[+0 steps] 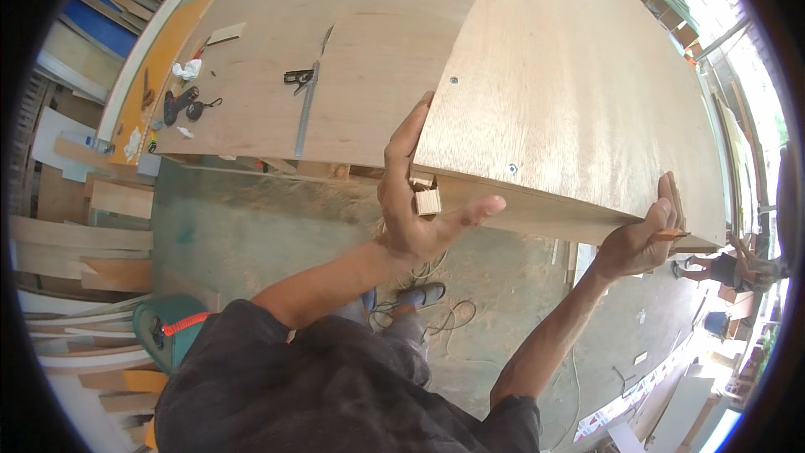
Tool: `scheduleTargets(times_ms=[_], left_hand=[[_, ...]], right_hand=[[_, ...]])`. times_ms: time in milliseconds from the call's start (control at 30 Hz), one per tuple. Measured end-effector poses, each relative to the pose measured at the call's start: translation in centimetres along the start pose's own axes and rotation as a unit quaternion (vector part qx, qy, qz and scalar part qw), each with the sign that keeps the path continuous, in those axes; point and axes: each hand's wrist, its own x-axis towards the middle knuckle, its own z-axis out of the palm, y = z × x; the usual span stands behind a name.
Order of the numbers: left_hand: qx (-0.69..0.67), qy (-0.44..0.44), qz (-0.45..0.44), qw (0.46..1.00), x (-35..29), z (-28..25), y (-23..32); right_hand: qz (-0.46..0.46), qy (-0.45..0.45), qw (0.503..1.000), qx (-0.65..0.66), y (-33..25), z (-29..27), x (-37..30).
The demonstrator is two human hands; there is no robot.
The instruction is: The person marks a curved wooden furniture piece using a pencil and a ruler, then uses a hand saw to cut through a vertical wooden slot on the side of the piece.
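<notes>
A large plywood panel (pixel 553 93), rounded at its far end and dotted with screws, forms the top face of a wooden piece with a thin front side. Against its near left corner lies my left hand (pixel 411 193), fingers stretched along the left edge and thumb held away to the right. Beside that palm, a small wood block (pixel 428 200) sticks out under the corner. My right hand (pixel 641 239) rests at the near right edge, with fingers up against the panel. An orange pencil (pixel 668 235) pokes out from among its bent fingers; the grip is partly hidden.
A wide plywood worktop (pixel 251 93) carries a combination square (pixel 307 88), a dark power tool (pixel 174 105) and a tape measure (pixel 195 111). Stacked boards (pixel 84 243) line the left. A cable (pixel 453 319) loops by my feet. Another person (pixel 729 269) stands far right.
</notes>
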Motion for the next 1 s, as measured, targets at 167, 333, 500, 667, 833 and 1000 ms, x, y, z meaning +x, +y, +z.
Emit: scheduleTargets(times_ms=[167, 333, 500, 667, 833, 1000], left_hand=[[0.052, 0.072, -0.033, 0.995, -0.7, 1.1, 0.8], [0.175, 0.153, 0.022, 0.972, -1.0, 3.4, -0.6], [0.171, 0.201, -0.022, 0.964, -1.4, 4.8, -0.7], [-0.010, 0.134, -0.039, 0.990, -2.7, 0.5, 0.4], [0.008, 0.258, -0.347, 0.902, -11.1, -3.9, -7.5], [0.009, 0.313, -0.305, 0.899, -17.4, 2.2, -15.6]], right_hand=[[-0.025, -0.019, 0.999, -0.034, -0.1, -0.2, 0.1], [-0.020, -0.032, 0.999, -0.035, 0.2, -0.7, 0.5], [-0.040, -0.047, 0.998, -0.021, 0.5, -1.1, 0.8], [-0.040, -0.043, 0.998, 0.005, 1.0, -0.7, 0.7], [-0.022, -0.040, 0.999, 0.010, 0.5, -0.6, 0.6], [0.009, -0.037, 0.999, 0.038, 0.2, -0.5, 0.4]])
